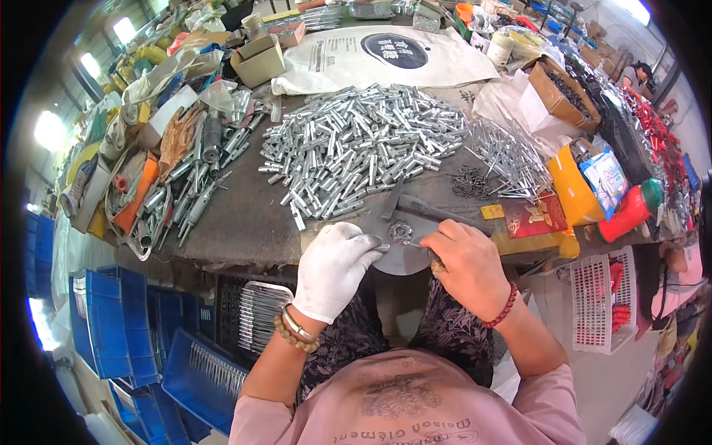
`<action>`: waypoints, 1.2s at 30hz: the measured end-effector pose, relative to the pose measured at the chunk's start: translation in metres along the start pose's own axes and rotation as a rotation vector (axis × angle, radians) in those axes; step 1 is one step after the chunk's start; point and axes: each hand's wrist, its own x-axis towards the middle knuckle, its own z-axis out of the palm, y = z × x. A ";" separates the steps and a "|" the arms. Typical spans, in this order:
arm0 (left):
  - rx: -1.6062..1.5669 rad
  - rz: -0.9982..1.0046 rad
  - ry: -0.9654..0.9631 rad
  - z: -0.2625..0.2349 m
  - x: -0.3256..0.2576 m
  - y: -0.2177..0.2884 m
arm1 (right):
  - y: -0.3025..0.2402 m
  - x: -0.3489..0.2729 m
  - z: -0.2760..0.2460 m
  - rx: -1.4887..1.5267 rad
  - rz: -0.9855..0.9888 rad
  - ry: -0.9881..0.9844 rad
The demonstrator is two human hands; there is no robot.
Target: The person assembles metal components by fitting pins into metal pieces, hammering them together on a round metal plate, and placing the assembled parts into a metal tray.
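Gloved left hand [335, 268] pinches a small metal sleeve [381, 247]; bare right hand [467, 265], fingers curled together, rests on a round metal plate [400, 261], below the heap of metal sleeves [363, 144].

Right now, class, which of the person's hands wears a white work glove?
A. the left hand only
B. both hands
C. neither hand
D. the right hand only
A: the left hand is covered by a white glove, while the right hand is bare above a red bead bracelet.

The right hand [467, 263] hides whatever its fingers grip.
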 end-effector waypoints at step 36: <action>-0.008 -0.002 -0.002 0.006 -0.005 0.000 | 0.064 0.010 -0.017 -0.068 0.124 0.217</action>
